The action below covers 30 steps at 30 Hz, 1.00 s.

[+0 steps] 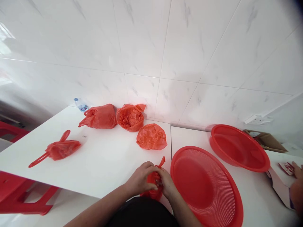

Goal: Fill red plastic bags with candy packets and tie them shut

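Close to my body at the table's front edge, both hands work at a red plastic bag (155, 192). My left hand (142, 178) curls over its near-left side, thumb pointing across the bag. My right hand (167, 183) grips the bag's upper right side, and a twisted end of red plastic sticks up above the fingers. What the bag contains is hidden. Just beyond my hands lies a crumpled red bag (151, 136). To the right of my right hand stands a large red plastic colander (196, 186), with nothing in it.
Along the wall are a full red bag (101, 116), an open red bag (130, 118) and a water bottle (80, 105). A tied red bag (62, 150) lies left. A red basin (239, 146), cardboard box (267, 141) and another person's hand (297, 171) are right.
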Motion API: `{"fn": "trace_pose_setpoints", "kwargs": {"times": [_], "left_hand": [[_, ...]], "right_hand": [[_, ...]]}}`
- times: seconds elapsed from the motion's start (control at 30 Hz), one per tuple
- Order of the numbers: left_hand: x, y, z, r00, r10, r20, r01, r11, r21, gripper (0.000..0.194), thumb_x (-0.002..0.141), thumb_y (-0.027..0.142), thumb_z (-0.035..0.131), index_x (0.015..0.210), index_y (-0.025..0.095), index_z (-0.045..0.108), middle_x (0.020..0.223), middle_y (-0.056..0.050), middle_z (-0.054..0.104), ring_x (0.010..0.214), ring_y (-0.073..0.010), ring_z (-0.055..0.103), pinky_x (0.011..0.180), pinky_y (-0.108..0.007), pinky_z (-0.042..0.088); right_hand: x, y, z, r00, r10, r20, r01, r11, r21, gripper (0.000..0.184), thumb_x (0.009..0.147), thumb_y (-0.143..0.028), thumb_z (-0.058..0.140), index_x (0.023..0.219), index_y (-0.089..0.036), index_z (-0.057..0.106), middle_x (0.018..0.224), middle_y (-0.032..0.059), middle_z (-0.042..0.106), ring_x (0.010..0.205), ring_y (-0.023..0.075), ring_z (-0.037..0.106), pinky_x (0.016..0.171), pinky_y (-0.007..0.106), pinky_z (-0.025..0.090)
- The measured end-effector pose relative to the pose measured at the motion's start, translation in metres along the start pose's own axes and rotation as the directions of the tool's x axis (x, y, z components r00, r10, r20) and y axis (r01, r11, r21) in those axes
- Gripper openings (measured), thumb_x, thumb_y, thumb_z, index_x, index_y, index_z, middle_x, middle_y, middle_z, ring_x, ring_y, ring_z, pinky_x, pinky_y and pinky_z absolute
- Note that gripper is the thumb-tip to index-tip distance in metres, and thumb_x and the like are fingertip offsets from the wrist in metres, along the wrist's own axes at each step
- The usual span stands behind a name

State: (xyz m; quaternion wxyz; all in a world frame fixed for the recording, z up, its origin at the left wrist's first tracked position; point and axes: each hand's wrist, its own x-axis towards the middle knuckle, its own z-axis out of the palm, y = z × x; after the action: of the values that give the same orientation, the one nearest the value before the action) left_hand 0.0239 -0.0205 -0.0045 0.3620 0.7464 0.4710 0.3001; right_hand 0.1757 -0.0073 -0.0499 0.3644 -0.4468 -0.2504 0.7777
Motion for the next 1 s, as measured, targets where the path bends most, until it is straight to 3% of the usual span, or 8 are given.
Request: {"fn": "trace_pose_setpoints", "kwargs": {"times": [0.1, 0.23, 0.33, 0.43, 0.57, 0.7, 0.83, 1.0], "left_hand": [[0.0, -0.005, 0.009, 0.999, -0.026, 0.043, 0.025, 0.999, 0.036, 0.021, 0.072, 0.012, 0.066, 0.09, 0.023, 0.07, 0.095, -0.003, 0.066, 0.09, -0.0185, 0.059, 0.083, -0.031, 0.047], [0.002, -0.017, 0.012, 0.965, -0.252, -0.07, 0.249, 0.968, -0.044, 0.019, 0.075, 0.008, 0.051, 0.073, 0.021, 0.064, 0.078, 0.0, 0.065, 0.075, -0.015, 0.06, 0.076, -0.028, 0.048], [0.003, -0.021, 0.009, 0.932, -0.333, -0.146, 0.322, 0.942, -0.092, 0.014, 0.073, 0.009, 0.051, 0.07, 0.02, 0.059, 0.097, -0.003, 0.067, 0.09, -0.0182, 0.06, 0.083, -0.031, 0.047], [0.003, -0.019, 0.009, 0.943, -0.324, -0.082, 0.311, 0.94, -0.142, 0.011, 0.075, 0.013, 0.049, 0.075, 0.021, 0.057, 0.11, -0.004, 0.066, 0.102, -0.0194, 0.058, 0.088, -0.031, 0.045], [0.004, -0.016, 0.012, 0.905, -0.425, 0.018, 0.423, 0.896, -0.133, 0.009, 0.079, 0.019, 0.045, 0.075, 0.021, 0.052, 0.076, 0.002, 0.063, 0.074, -0.0157, 0.057, 0.068, -0.027, 0.043], [0.002, -0.016, 0.016, 0.9, -0.435, 0.02, 0.435, 0.894, -0.108, 0.006, 0.076, 0.02, 0.047, 0.072, 0.021, 0.05, 0.07, 0.003, 0.06, 0.068, -0.015, 0.054, 0.063, -0.026, 0.038], [0.0, -0.015, 0.017, 0.897, -0.441, 0.035, 0.442, 0.89, -0.111, 0.008, 0.08, 0.024, 0.046, 0.073, 0.022, 0.049, 0.069, 0.003, 0.063, 0.068, -0.0158, 0.057, 0.063, -0.026, 0.039], [0.0, -0.016, 0.016, 0.894, -0.446, 0.039, 0.447, 0.886, -0.12, 0.008, 0.08, 0.025, 0.048, 0.073, 0.022, 0.051, 0.069, 0.003, 0.064, 0.069, -0.0162, 0.058, 0.065, -0.026, 0.04]], "right_hand": [[-0.001, 0.0, -0.001, 1.0, -0.018, 0.022, 0.019, 1.0, -0.012, 0.027, 0.077, -0.045, 0.066, 0.075, -0.02, 0.057, 0.054, -0.0064, 0.047, 0.043, 0.0073, 0.034, 0.043, 0.022, 0.023], [-0.007, -0.006, -0.011, 0.979, -0.069, 0.194, 0.096, 0.986, -0.133, 0.037, 0.084, -0.053, 0.052, 0.091, -0.018, 0.062, 0.054, -0.0024, 0.057, 0.041, 0.0094, 0.038, 0.046, 0.024, 0.027], [-0.012, -0.013, -0.019, 0.959, -0.031, 0.281, 0.069, 0.99, -0.125, 0.049, 0.085, -0.06, 0.046, 0.099, -0.017, 0.064, 0.065, 0.0012, 0.061, 0.049, 0.0106, 0.044, 0.053, 0.025, 0.032], [-0.014, -0.016, -0.021, 0.97, -0.05, 0.24, 0.087, 0.986, -0.142, 0.042, 0.08, -0.058, 0.056, 0.086, -0.018, 0.066, 0.072, 0.0007, 0.059, 0.056, 0.0111, 0.045, 0.059, 0.026, 0.036], [-0.01, -0.015, -0.021, 0.974, -0.1, 0.201, 0.158, 0.942, -0.296, 0.026, 0.068, -0.034, 0.071, 0.089, -0.022, 0.06, 0.071, -0.0043, 0.054, 0.061, 0.0118, 0.046, 0.061, 0.025, 0.037], [-0.003, -0.01, -0.022, 0.968, -0.246, 0.051, 0.217, 0.716, -0.664, 0.03, 0.067, -0.018, 0.063, 0.096, -0.025, 0.058, 0.058, -0.0081, 0.044, 0.055, 0.012, 0.042, 0.053, 0.024, 0.029], [0.0, -0.003, -0.019, 0.935, -0.356, -0.014, 0.179, 0.504, -0.845, 0.022, 0.074, -0.019, 0.055, 0.092, -0.025, 0.065, 0.063, -0.0017, 0.06, 0.059, 0.0154, 0.052, 0.056, 0.027, 0.031], [0.003, 0.002, -0.01, 0.948, -0.301, 0.106, 0.296, 0.707, -0.642, 0.031, 0.076, -0.018, 0.043, 0.091, -0.023, 0.069, 0.087, 0.0028, 0.071, 0.08, 0.0195, 0.063, 0.071, 0.03, 0.044]]}}
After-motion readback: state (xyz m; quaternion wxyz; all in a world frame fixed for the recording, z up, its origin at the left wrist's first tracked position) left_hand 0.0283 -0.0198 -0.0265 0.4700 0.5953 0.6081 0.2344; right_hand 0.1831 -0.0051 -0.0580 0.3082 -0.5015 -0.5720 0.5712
